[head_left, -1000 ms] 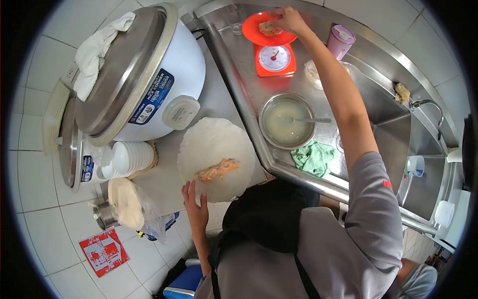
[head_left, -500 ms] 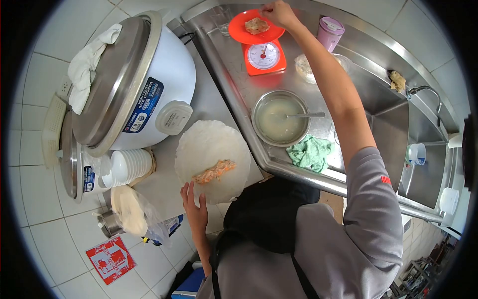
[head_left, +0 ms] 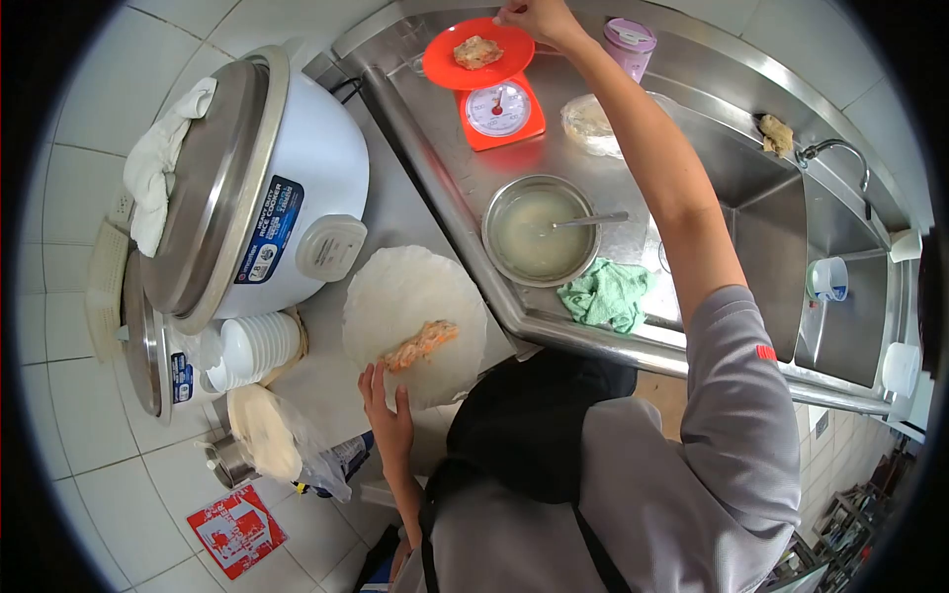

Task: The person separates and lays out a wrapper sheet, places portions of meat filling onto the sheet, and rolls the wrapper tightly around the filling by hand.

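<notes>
My left hand [head_left: 388,407] rests at the near left edge of a round, pale, thin wrapper [head_left: 450,301], its fingers stretched out and thumb apart. On the wrapper lies a strip of orange-and-white shredded filling [head_left: 420,346]. My right hand [head_left: 542,22] reaches to the back rim of the red pan [head_left: 435,64] on a kitchen scale [head_left: 498,109]. Its fingers are pinched together there, and what they hold, if anything, is hidden. A clump of light brown, minced-looking food [head_left: 477,52] sits on the pan.
A metal bowl of cloudy liquid with a spoon [head_left: 539,237] stands beside a green cloth [head_left: 608,295]. Also around are a clear plastic bag [head_left: 588,124], a purple container [head_left: 629,49], a large rice cooker [head_left: 321,148], stacked white bowls [head_left: 257,348] and a sink [head_left: 761,257].
The camera view has shifted slightly, moving the scale and bowl leftward in the picture. Both hands keep nearly the same places at the pan rim and the wrapper edge.
</notes>
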Motion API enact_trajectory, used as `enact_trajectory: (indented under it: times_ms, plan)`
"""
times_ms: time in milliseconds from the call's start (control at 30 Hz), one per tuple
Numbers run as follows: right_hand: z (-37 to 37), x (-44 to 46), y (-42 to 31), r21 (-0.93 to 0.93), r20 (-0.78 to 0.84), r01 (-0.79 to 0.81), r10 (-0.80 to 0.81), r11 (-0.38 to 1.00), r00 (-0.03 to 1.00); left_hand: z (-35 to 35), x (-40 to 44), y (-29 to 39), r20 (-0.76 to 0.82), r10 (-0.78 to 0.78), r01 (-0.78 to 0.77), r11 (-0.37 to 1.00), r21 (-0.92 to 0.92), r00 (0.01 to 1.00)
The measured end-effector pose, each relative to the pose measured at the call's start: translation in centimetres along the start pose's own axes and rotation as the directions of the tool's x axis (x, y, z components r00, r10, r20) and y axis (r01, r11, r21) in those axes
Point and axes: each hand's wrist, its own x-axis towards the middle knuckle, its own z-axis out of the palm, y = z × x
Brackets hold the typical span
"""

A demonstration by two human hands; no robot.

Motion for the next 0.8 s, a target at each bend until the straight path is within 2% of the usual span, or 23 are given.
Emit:
enact_trajectory:
  times_ms: [100, 200, 300, 400, 433, 500, 533, 600, 633, 667, 700, 767, 800]
  plan:
    - [-0.8, -0.6, 0.2, 0.079, -0.019, 0.01, -0.008, 0.997, 1.0, 0.0, 0.3, 0.3, 0.013, 0.018, -0.018, 1.0, -0.008, 1.0]
    - [-1.6, -0.7, 0.6, 0.044, -0.007, -0.015, 0.016, 0.999, 1.0, 0.2, 0.7, 0.7, 0.022, 0.034, -0.034, 0.999, -0.014, 0.999]
    - [-2.5, -1.0, 1.8, -0.046, -0.028, 0.068, -0.07, 0.997, 0.997, 0.5, 0.9, 1.0, 0.027, 0.049, -0.049, 0.999, -0.006, 0.998]
    - [-4.4, -2.1, 3.1, -0.004, 0.004, 0.005, -0.005, 1.0, 1.0, 0.9, 1.2, 1.4, 0.038, 0.055, -0.055, 0.998, -0.013, 0.998]
    - [-5.9, -3.1, 2.5, -0.037, 0.147, -0.049, 0.054, 0.998, 0.988, 0.9, 1.4, 1.6, 0.041, 0.057, -0.057, 0.998, -0.017, 0.998]
    - [-10.0, -5.1, 0.6, -0.121, 0.41, -0.139, 0.177, 0.983, 0.895, 1.1, 1.7, 1.8, 0.038, 0.071, -0.07, 0.997, -0.034, 0.997]
    - [-10.6, -5.7, 2.5, -0.21, 0.513, 0.182, -0.05, 0.961, 0.857, 1.2, 1.9, 1.9, 0.029, 0.083, -0.082, 0.996, -0.047, 0.996]
    - [-10.7, -7.7, 6.1, -0.345, 0.667, 0.346, -0.031, 0.873, 0.744, 1.7, 2.3, 2.2, 0.013, 0.095, -0.094, 0.993, -0.069, 0.995]
    - [-10.3, -9.0, 7.4, -0.443, 0.679, 0.201, 0.18, 0.874, 0.711, 1.9, 2.6, 2.5, 0.005, 0.095, -0.095, 0.993, -0.077, 0.995]
    - [-9.3, -10.9, 9.9, -0.504, 0.504, 0.041, 0.255, 0.863, 0.825, 2.2, 2.8, 2.8, -0.001, 0.094, -0.094, 0.992, -0.084, 0.996]
    - [-8.3, -12.6, 11.9, -0.528, 0.305, -0.126, 0.326, 0.84, 0.895, 2.5, 3.1, 3.2, -0.004, 0.103, -0.103, 0.99, -0.1, 0.995]
    - [-8.0, -15.1, 12.0, -0.372, 0.149, -0.187, 0.258, 0.909, 0.955, 3.1, 4.1, 4.0, -0.015, 0.124, -0.125, 0.984, -0.13, 0.992]
    - [-8.0, -15.6, 11.6, -0.387, 0.062, -0.209, 0.252, 0.898, 0.966, 3.4, 4.6, 4.6, -0.022, 0.146, -0.148, 0.976, -0.158, 0.989]
